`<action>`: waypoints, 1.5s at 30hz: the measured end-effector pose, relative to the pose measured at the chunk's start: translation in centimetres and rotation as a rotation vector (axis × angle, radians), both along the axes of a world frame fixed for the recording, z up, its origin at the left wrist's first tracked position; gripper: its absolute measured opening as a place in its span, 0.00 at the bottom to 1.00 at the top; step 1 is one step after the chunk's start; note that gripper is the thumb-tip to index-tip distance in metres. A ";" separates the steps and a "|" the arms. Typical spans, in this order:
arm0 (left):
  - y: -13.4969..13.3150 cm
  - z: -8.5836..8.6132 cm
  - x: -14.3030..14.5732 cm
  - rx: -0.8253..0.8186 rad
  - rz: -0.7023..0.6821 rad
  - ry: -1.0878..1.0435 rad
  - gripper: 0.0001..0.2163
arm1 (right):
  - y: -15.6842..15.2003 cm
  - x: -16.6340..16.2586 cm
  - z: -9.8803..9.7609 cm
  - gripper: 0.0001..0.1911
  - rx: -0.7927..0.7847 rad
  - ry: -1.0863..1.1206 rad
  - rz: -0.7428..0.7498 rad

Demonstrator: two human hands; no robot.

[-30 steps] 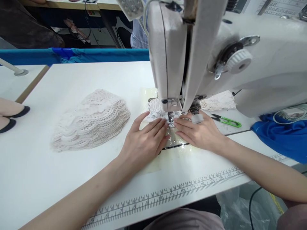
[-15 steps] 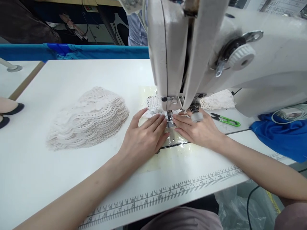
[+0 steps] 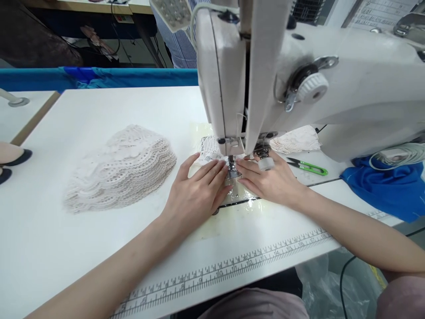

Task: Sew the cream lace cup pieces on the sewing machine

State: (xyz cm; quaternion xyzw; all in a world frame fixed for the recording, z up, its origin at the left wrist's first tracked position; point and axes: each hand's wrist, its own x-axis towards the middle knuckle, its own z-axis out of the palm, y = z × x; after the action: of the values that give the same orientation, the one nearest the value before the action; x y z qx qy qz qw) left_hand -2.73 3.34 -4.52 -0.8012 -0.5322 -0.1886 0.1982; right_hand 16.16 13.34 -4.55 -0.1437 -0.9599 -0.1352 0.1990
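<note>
This is a sewing workshop: a sewing machine point(image 3: 365, 79) stands at the right of a white table point(image 3: 40, 248), whose near edge carries a measuring scale point(image 3: 219, 275). A pile of lace pieces point(image 3: 122, 170) lies towards the table's left edge, and green-handled snips point(image 3: 314, 169) lie under the machine's arm. Past the far edge run a strip of blue cloth point(image 3: 149, 77) and a second worktable point(image 3: 73, 5), with another person in a striped garment point(image 3: 179, 48) nearby.

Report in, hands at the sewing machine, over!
Left hand, right hand: flanking the foot. Lace piece: beyond the foot, partly hidden. Snips: off to the right, clear of the foot.
</note>
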 end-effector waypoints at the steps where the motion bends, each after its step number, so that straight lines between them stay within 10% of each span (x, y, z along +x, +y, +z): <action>1: 0.0 0.0 -0.1 -0.021 0.008 -0.013 0.13 | 0.0 0.0 0.0 0.18 0.008 0.002 0.003; 19: -0.4 1.1 -0.6 -0.031 -0.072 -0.043 0.11 | -1.8 0.0 0.8 0.15 -0.090 0.091 0.144; 45: -0.5 0.7 0.3 -0.013 -0.018 0.090 0.12 | -0.9 -0.2 0.1 0.12 0.012 -0.035 -0.069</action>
State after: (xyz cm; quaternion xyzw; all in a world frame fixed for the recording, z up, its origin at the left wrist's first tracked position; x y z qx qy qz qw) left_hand -2.42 2.79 -3.82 -0.8148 -0.5168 -0.1506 0.2154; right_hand 15.92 12.39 -4.43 -0.1732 -0.9568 -0.1504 0.1783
